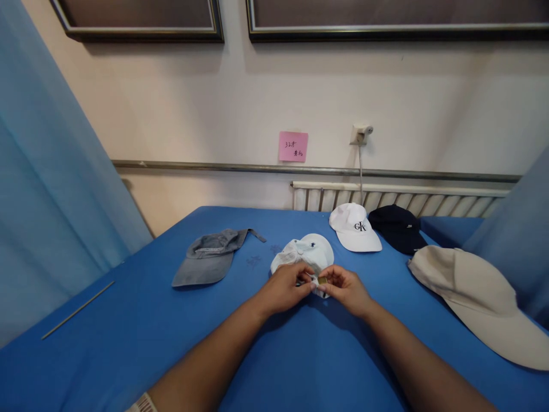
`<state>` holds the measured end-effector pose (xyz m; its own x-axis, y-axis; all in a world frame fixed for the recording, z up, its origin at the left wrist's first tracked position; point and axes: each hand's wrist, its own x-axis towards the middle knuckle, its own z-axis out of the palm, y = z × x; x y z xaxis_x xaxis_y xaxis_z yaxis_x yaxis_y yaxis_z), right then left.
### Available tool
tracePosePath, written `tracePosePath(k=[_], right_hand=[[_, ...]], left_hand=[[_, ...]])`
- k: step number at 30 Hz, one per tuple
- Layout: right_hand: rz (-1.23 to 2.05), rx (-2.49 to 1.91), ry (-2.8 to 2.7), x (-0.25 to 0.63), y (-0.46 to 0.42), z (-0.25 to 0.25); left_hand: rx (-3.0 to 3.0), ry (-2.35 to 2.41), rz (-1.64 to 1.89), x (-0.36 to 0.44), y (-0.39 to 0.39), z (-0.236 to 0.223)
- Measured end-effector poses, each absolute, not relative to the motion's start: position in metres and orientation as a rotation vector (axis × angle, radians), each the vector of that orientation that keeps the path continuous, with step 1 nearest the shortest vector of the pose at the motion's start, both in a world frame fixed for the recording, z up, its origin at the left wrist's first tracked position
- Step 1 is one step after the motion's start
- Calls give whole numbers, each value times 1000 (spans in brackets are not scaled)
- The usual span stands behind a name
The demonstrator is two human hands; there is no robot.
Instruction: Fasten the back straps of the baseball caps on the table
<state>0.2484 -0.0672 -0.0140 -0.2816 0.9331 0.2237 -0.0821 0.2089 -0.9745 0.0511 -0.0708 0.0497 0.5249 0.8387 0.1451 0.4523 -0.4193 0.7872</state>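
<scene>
A pale, nearly white baseball cap (295, 252) with a small dark logo lies on the blue-covered table, its brim pointing away from me. My left hand (288, 285) pinches the back strap of this cap between thumb and fingers. Close beside it, my right hand (345, 287) grips a small brass-coloured buckle (322, 280) at the same strap. The fingertips of both hands almost meet there. How the strap runs through the buckle is hidden by my fingers.
A grey cap (210, 257) with a loose strap lies left, past a thin stick (78, 310). At right are a white cap (354, 226), a black cap (397, 228) and a beige cap (472, 292). A radiator (321, 197) and rail (235, 167) line the wall behind the blue table (128, 343).
</scene>
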Motion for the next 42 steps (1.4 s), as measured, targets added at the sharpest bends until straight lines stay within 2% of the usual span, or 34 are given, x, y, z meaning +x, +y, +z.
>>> tracePosePath(k=[12,19,28,42], right_hand=[[1354,-820,-1517,250,-70,-12],[1333,-830,-1522,251,-68,-14],[1328,-823,-1507,245,-71,-17],[1342,-807,-1419,249,-66,-14]], left_hand=[[2263,1109,602,52,-73,48],[2086,1078,716,55,-71,49],[2179,1180,749,63,-74,44],[2327,1155,621,51,-72,54]])
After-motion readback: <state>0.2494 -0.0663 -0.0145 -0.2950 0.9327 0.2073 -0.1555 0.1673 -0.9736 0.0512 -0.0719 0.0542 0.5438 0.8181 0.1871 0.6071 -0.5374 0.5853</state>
